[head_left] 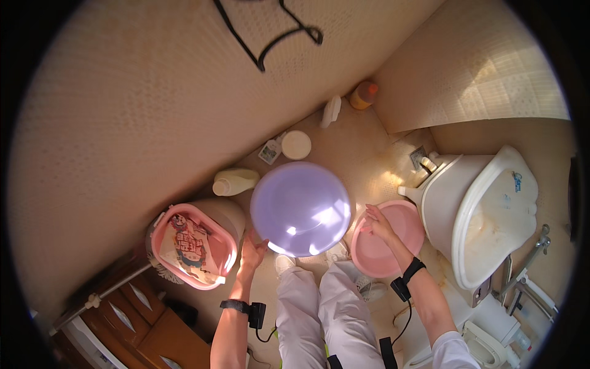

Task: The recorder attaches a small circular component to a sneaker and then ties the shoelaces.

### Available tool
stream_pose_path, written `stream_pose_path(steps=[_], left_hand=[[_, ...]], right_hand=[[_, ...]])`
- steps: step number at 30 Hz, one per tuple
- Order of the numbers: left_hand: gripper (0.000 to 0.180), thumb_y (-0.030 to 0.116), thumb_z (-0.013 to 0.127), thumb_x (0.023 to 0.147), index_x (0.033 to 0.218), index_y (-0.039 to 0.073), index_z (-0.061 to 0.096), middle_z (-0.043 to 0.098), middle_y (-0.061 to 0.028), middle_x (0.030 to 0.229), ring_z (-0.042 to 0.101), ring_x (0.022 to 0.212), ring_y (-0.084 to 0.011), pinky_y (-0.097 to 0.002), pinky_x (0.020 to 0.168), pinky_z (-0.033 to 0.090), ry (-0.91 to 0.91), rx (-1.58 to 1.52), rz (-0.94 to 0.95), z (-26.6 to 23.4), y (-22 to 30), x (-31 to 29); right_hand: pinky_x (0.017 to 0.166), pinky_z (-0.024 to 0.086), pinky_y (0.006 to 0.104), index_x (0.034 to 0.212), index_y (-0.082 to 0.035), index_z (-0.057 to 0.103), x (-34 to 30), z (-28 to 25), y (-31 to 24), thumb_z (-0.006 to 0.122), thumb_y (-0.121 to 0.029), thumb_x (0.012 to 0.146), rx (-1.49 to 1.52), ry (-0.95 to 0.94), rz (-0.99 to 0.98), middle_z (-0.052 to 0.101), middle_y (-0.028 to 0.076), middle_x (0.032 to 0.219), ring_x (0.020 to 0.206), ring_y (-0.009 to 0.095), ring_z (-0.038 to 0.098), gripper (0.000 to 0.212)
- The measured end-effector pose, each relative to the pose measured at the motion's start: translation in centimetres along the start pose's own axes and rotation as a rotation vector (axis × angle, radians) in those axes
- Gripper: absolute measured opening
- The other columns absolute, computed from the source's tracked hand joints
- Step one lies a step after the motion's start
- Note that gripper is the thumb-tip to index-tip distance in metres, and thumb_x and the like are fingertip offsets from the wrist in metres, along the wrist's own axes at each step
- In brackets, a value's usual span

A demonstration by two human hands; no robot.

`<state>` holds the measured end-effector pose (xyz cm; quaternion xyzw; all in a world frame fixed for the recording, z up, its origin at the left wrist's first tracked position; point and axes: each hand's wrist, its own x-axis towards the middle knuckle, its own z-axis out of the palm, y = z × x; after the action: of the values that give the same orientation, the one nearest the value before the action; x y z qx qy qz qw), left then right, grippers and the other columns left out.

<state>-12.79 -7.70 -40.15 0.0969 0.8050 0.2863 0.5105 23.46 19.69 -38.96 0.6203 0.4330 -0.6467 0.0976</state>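
Observation:
A round purple basin [301,206] sits in the middle, just beyond my feet, with light shining on its inside. My left hand [251,251] is at its lower left rim, thumb and fingers closed about the edge. To the right, a smaller pink basin [375,252] rests on the floor beside my leg. My right hand [378,224] hovers at that pink basin's far-left part, fingers spread and nothing in them. A gap separates it from the purple basin.
A pink-rimmed bin [230,237] with a printed bag inside stands left. Along the wall are a cream bottle [236,182], a white round tub [296,145], a white bottle [330,112] and an orange-capped bottle [364,95]. A white washbasin [491,215] juts out right; a brown cabinet [144,313] is lower left.

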Motion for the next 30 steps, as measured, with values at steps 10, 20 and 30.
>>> stream_pose_path(steps=[10, 20, 30], left_hand=[[0.062, 0.010, 0.073, 0.095, 0.145, 0.002, 0.037, 0.062, -0.0194, 0.119, 0.070, 0.087, -0.0249, -0.0381, 0.069, 0.063, 0.103, -0.312, -0.161, 3.5, -2.9, 6.6], [0.083, 0.069, 0.047, 0.101, 0.146, 0.000, 0.045, 0.049, -0.0178, 0.139, 0.060, 0.119, -0.0359, -0.0446, 0.103, 0.057, 0.015, -0.708, -0.228, 1.7, 0.4, -1.6], [0.018, 0.012, 0.059, 0.101, 0.112, -0.002, 0.058, 0.064, -0.0110, 0.105, 0.068, 0.100, -0.0287, -0.0403, 0.088, 0.064, -0.006, -1.107, -0.250, -1.0, 10.2, -18.9]], right_hand=[[0.084, 0.058, 0.0318, 0.164, -0.012, 0.024, 8.6, 3.6, 0.2, 0.050, -0.029, 0.109, 0.365, -0.115, -0.037, 0.041, 0.013, 0.159, 0.115, 0.022, 0.067, 0.063], [0.093, 0.060, 0.0376, 0.118, -0.001, 0.063, 3.0, 2.5, 0.6, 0.038, -0.065, 0.106, 0.581, -0.030, -0.012, 0.070, 0.010, 0.103, 0.087, 0.016, 0.067, 0.070], [0.094, 0.059, 0.0406, 0.121, 0.003, 0.060, -17.0, -7.3, -1.6, 0.050, -0.018, 0.102, 0.784, -0.021, -0.150, 0.064, 0.011, 0.110, 0.095, 0.021, 0.066, 0.030]])
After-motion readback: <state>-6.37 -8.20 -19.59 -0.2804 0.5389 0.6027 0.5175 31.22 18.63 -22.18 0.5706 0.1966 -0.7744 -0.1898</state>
